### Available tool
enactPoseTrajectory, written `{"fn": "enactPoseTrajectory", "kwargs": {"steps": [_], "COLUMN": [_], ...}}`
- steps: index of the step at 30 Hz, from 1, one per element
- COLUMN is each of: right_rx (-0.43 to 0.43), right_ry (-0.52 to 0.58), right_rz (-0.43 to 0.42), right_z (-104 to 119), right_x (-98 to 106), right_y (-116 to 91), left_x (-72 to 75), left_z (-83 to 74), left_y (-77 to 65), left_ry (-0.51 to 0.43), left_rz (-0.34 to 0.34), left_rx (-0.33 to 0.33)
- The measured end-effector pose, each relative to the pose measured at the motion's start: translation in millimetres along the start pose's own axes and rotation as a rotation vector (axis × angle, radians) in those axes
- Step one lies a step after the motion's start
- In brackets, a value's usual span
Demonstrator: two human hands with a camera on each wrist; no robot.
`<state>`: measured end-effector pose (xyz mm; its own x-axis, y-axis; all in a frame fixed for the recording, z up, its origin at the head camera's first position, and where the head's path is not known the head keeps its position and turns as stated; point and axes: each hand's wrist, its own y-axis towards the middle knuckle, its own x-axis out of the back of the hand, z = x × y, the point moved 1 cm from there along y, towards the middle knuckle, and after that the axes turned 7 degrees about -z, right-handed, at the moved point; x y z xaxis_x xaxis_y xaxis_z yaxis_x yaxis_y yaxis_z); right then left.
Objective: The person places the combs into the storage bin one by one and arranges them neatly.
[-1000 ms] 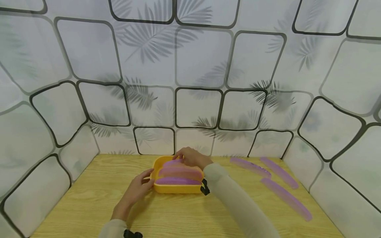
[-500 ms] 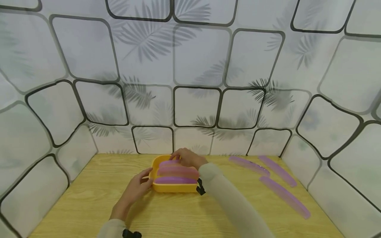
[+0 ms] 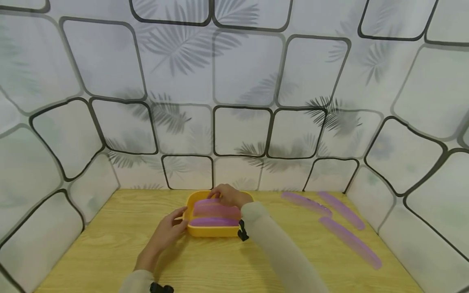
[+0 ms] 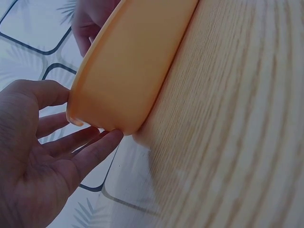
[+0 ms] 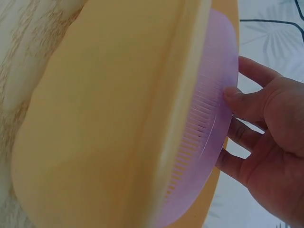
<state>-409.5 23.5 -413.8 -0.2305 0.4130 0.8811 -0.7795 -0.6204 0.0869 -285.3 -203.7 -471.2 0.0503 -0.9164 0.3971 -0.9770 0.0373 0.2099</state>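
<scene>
A yellow plastic box (image 3: 214,232) stands on the table with several translucent purple combs in it. One comb (image 3: 214,222) lies along its front wall; another comb (image 3: 217,211) shows behind that. My left hand (image 3: 169,230) holds the box's left end, its thumb and fingers spread around the rim and corner in the left wrist view. Reaching in over the back of the box, my right hand (image 3: 228,196) pinches a purple comb (image 5: 219,66) along its spine, thumb on the near face. That comb's teeth point down into the box, and the box wall hides their lower part.
Three more purple combs lie on the wooden table to the right: a comb (image 3: 307,203) nearest the box, a comb (image 3: 342,210) behind it to the right, and a comb (image 3: 351,243) closer to me. Patterned fabric walls (image 3: 242,134) enclose the back and sides.
My right hand and forearm have shifted slightly left over the box. The left hand stays at the box's left end, and the three combs on the table lie as before.
</scene>
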Motion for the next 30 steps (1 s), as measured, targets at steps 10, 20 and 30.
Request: {"fn": "enactPoseTrajectory", "kwargs": {"steps": [10, 20, 30], "right_rx": [-0.095, -0.07, -0.133], "right_ry": [-0.009, -0.111, -0.039], "right_rz": [0.01, 0.011, 0.034], "right_z": [-5.1, -8.8, -8.1], "right_x": [-7.9, -10.0, -8.9], "right_y": [3.2, 4.0, 0.1], "left_x": [1.5, 0.7, 1.2], "left_z": [0.6, 2.5, -2.0], "left_y": [-0.2, 0.8, -0.8], "left_ry": [0.014, -0.013, -0.032], "left_rz": [-0.008, -0.001, 0.002], "left_rx": [0.022, -0.003, -0.003]}}
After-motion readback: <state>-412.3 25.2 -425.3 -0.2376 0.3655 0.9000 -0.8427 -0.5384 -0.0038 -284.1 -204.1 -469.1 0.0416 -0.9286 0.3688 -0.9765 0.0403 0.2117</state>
